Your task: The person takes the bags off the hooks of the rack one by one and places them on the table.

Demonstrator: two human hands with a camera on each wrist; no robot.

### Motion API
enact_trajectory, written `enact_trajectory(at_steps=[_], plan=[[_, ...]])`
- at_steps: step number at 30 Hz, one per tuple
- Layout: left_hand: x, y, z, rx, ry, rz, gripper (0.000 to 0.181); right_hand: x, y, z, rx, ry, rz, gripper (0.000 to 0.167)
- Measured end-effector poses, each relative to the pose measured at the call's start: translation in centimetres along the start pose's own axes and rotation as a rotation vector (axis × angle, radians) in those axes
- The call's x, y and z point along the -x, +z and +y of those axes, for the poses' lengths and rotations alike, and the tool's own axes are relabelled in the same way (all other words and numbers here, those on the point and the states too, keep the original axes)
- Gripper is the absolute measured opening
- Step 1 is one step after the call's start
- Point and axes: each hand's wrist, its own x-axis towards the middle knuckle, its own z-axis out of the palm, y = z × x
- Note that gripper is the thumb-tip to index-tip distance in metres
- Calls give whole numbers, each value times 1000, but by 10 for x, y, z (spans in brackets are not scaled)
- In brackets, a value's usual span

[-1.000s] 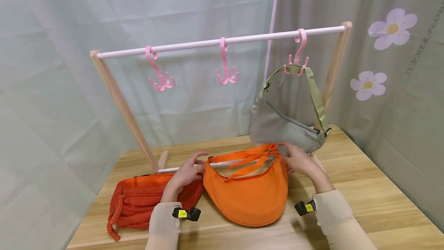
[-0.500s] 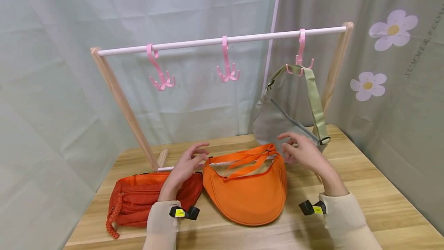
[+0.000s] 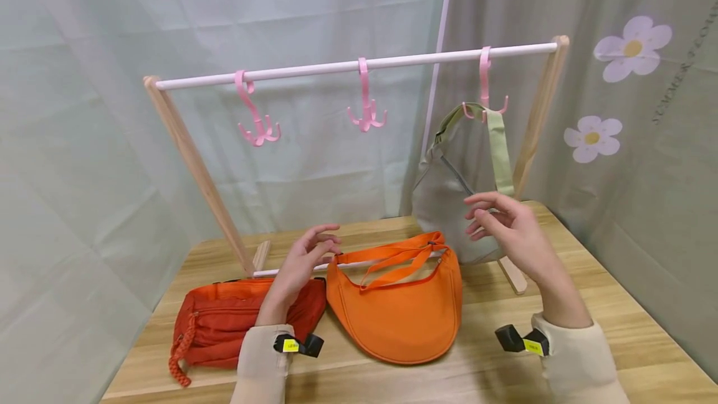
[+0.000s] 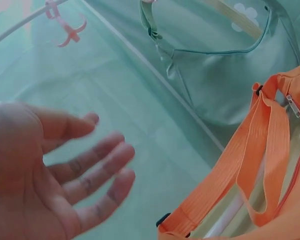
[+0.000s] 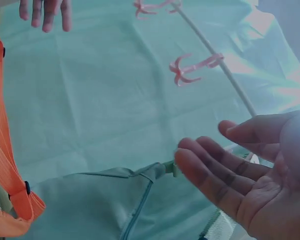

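An orange crescent shoulder bag (image 3: 398, 320) lies on the table, its strap (image 4: 215, 185) folded over its top. My left hand (image 3: 303, 260) hovers by the bag's upper left corner, fingers loosely bent and holding nothing; the left wrist view shows the palm (image 4: 20, 185) bare. A grey-green shoulder bag (image 3: 449, 204) hangs by its strap from the right pink hook (image 3: 485, 86). In front of its right side is my right hand (image 3: 516, 229), fingers relaxed around nothing. Whether the right fingertips touch that bag I cannot tell.
Two more pink hooks, one left (image 3: 258, 123) and one in the middle (image 3: 366, 101), hang from the white rail (image 3: 314, 70) of a wooden-legged rack. A red waist bag (image 3: 224, 329) with a braided pull lies at the table's left. Curtains surround the table (image 3: 606, 329).
My right hand has left the orange bag's right corner and moved right and up, before the grey-green bag. That bag has turned on its hook. My left hand has eased off the orange bag's corner.
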Motion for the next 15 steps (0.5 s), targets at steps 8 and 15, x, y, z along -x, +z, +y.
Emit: enact_trajectory(at_steps=[8,15], plan=[[4,14,9,59,65,-22,37,3,-9,-10,92,-29,155,24],[-7,24,18,4,117,-89,35,-10,-31,-25,125,-67,209,26]])
